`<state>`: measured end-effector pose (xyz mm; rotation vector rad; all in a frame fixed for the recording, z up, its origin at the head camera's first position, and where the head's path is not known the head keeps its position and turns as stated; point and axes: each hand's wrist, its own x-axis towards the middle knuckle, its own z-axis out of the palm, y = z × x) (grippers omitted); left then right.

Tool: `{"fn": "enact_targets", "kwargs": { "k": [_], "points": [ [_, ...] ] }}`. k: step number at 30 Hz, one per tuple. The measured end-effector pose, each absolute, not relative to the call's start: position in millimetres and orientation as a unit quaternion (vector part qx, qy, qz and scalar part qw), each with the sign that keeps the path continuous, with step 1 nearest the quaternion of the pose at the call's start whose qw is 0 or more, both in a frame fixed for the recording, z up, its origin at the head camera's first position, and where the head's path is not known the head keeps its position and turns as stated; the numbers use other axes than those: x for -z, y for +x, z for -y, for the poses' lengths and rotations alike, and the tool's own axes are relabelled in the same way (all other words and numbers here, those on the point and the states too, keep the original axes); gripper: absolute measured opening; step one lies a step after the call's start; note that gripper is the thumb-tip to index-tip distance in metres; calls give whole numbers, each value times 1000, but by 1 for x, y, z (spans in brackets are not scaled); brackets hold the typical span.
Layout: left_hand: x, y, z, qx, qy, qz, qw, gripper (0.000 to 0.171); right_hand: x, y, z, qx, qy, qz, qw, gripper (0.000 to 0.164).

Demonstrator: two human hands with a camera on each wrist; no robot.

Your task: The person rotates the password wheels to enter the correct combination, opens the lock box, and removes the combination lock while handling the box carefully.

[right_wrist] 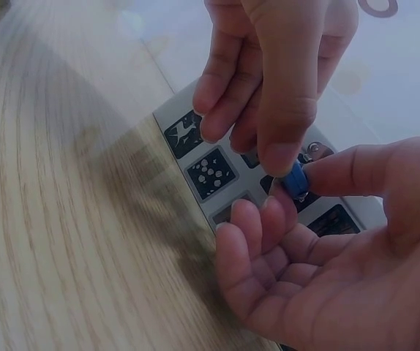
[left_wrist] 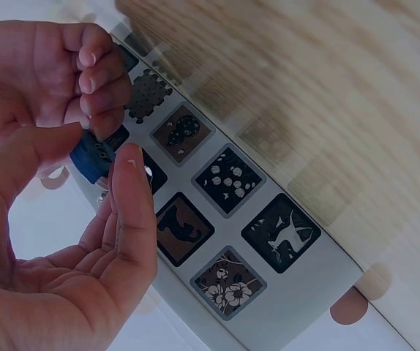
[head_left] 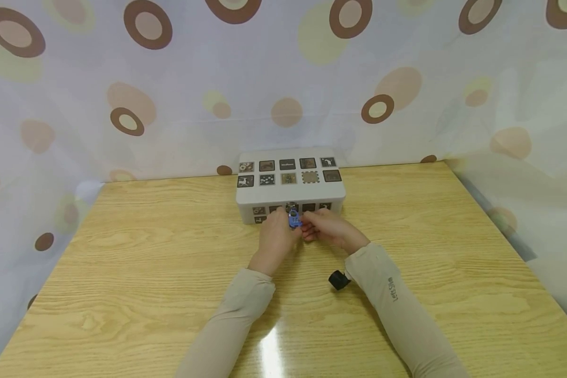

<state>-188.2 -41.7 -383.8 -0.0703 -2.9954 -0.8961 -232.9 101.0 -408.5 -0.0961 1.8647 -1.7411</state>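
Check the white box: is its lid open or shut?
Shut. In the head view, the lid lies flat on the white box, and the blue padlock is at its front clasp.

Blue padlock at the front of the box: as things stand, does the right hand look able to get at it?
Yes, it seems so: the right hand touches the blue padlock from one side with nothing visible blocking it, though the left hand grips the other side, probably leaving limited room.

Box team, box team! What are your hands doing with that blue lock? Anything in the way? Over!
Left hand and right hand both pinching blue padlock. Padlock at white box's front latch. Fingers partly block view; can't tell if locked.
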Motion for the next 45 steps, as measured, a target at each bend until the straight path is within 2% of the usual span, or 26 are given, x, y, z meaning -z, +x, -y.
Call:
{"fn": "enact_targets", "kwargs": {
  "k": [19,31,38,45],
  "points": [
    [387,-189,41,289,-19,957,15,33,410,-232,-102,636,-63,-717,279,29],
    [386,-188,41,283,-22,958,24,35,408,-232,-102,636,-63,-717,278,26],
    [387,-189,41,289,-15,957,9,37,412,-237,-104,643,-34,-716,271,27],
    [387,-189,41,286,-15,958,11,36,409,-237,-105,636,-54,-716,281,23]
  ]
}}
